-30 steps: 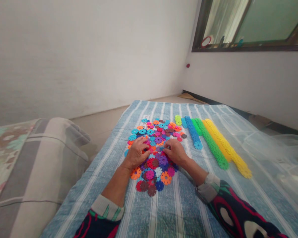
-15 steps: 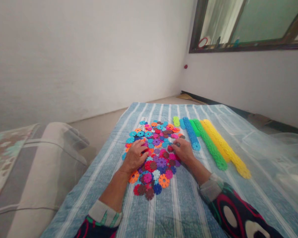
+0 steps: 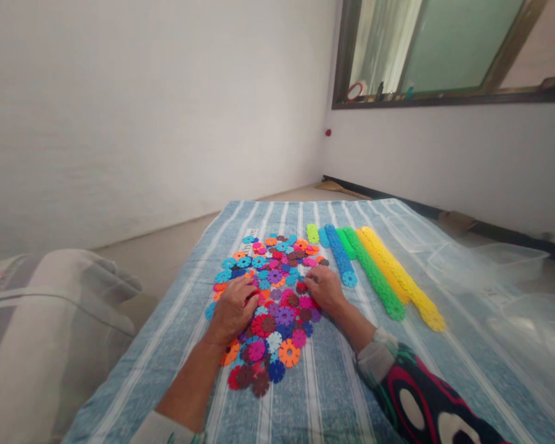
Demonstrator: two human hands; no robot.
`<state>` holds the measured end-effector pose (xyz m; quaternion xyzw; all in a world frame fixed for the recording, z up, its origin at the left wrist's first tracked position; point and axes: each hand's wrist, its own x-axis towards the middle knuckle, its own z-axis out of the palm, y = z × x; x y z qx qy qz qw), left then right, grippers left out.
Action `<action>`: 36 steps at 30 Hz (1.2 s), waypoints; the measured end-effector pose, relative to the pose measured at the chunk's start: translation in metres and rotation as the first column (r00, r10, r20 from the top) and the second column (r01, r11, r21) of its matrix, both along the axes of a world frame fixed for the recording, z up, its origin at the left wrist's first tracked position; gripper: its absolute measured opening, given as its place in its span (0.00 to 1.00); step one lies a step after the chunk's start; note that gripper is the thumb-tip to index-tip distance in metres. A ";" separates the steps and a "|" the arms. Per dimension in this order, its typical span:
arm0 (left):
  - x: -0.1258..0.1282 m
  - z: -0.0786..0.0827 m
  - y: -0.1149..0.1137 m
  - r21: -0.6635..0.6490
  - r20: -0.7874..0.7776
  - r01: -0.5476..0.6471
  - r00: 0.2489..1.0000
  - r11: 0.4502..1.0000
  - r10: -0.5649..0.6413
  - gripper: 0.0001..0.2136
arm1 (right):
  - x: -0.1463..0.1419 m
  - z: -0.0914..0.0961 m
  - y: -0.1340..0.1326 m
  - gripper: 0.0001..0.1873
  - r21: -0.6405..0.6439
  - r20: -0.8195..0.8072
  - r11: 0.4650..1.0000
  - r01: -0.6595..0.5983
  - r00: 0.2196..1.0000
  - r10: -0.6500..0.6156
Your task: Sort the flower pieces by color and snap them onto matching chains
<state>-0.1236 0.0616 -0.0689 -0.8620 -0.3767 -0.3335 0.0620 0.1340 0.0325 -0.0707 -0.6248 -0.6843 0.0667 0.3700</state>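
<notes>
A loose pile of notched plastic discs (image 3: 284, 316), flower-shaped and in mixed colours, lies on the striped cloth. My left hand (image 3: 234, 308) is over the pile's left side, fingers curled, with a red notched disc (image 3: 251, 297) showing between thumb and forefinger. At the pile's right edge is my right hand (image 3: 324, 287), its fingertips closed at a dark red notched disc (image 3: 301, 287); the grip is partly hidden. Right of the pile lie joined rows of discs: a blue row (image 3: 340, 253), a green row (image 3: 374, 271) and a yellow row (image 3: 400, 274).
Short light-green (image 3: 312, 233) and bright-green (image 3: 346, 243) rows lie at the back. Clear plastic boxes (image 3: 513, 262) stand at the right. The blue striped cloth (image 3: 333, 394) covers the table. A fabric-covered seat (image 3: 60, 333) is at the left, a wall (image 3: 166, 111) behind.
The view has turned slightly right and up, so everything sits further left and lower. Both hands stay at about the same spots on the pile, with little finger movement.
</notes>
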 end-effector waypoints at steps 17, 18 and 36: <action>0.000 -0.001 0.000 -0.037 0.033 -0.019 0.999 0.999 0.020 0.10 | 0.086 0.054 0.079 0.15 -0.202 0.575 0.928 0.314 0.804 -0.148; 0.001 -0.001 0.000 -0.036 0.031 -0.020 0.999 0.999 0.021 0.10 | 0.088 0.054 0.082 0.15 -0.213 0.587 0.926 0.312 0.799 -0.134; 0.002 0.003 -0.001 -0.101 0.032 -0.024 0.999 0.995 0.027 0.10 | 0.082 0.054 0.077 0.10 -0.157 0.614 0.956 0.249 0.782 -0.103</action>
